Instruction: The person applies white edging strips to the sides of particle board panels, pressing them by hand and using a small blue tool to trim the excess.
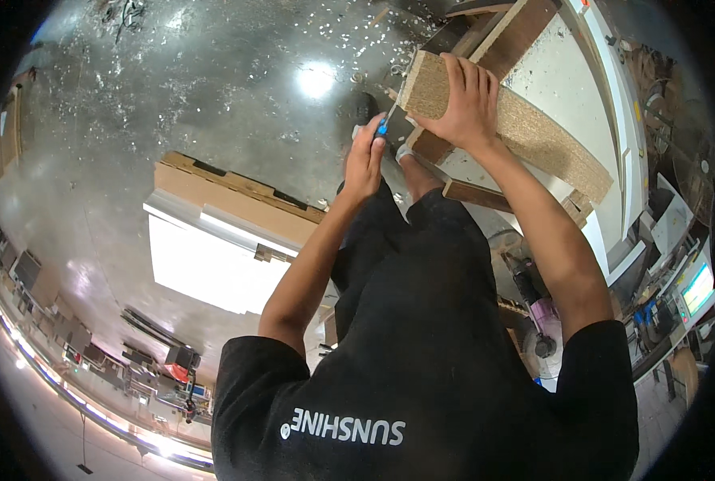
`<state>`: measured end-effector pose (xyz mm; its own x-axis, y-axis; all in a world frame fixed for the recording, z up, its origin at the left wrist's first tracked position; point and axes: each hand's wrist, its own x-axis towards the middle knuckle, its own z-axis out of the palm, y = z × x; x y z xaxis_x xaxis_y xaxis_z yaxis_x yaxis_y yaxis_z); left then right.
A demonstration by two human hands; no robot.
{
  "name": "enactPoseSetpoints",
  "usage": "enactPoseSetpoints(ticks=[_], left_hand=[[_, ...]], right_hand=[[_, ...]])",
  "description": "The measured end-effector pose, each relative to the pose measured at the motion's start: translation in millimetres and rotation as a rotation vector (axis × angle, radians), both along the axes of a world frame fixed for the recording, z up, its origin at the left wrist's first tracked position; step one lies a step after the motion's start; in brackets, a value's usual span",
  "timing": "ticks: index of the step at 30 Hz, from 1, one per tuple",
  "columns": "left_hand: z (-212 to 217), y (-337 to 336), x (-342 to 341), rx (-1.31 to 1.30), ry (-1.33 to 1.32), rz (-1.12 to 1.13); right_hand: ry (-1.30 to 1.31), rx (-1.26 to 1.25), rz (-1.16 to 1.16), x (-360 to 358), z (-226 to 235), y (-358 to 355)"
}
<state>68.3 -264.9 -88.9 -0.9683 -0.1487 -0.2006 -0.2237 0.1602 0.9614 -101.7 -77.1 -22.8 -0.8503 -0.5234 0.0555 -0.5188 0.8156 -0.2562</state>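
Note:
A blue-handled tool [382, 127] is gripped in my left hand [363, 163], whose fingers are closed round it. Its thin, narrow blade runs up along the left end of a curved particle board piece [554, 144]; whether it is a file or a knife I cannot tell. My right hand [468, 108] clasps that board near the same end, fingers over the far side and thumb on the near side. The board slants down to the right above a white surface [570, 88].
Brown wooden pieces [518, 36] lie beyond the board. To my left, cardboard and white panels [213, 256] are stacked low. White scraps litter the grey floor [213, 96]. A purple and black machine part [540, 317] stands by my right side, with a lit screen [698, 289] further right.

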Motion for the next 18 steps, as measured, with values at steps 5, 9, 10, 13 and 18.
enactPoseSetpoints(ticks=[5,9,10,13,18], left_hand=[[-13,-5,-1,0.075,-0.03,-0.044],[-8,-6,-1,0.118,-0.089,-0.1],[-10,-6,0,0.117,-0.092,-0.104],[-14,-6,-2,0.121,-0.147,-0.114],[-18,-9,-10,0.158,-0.153,-0.147]], right_hand=[[-0.016,0.014,-0.012,0,2,0],[-0.017,0.005,-0.013,-1,0,1],[-0.025,0.011,-0.011,-1,1,1],[-0.03,0.011,-0.01,-2,3,1],[-0.061,0.015,-0.022,-2,4,3]])
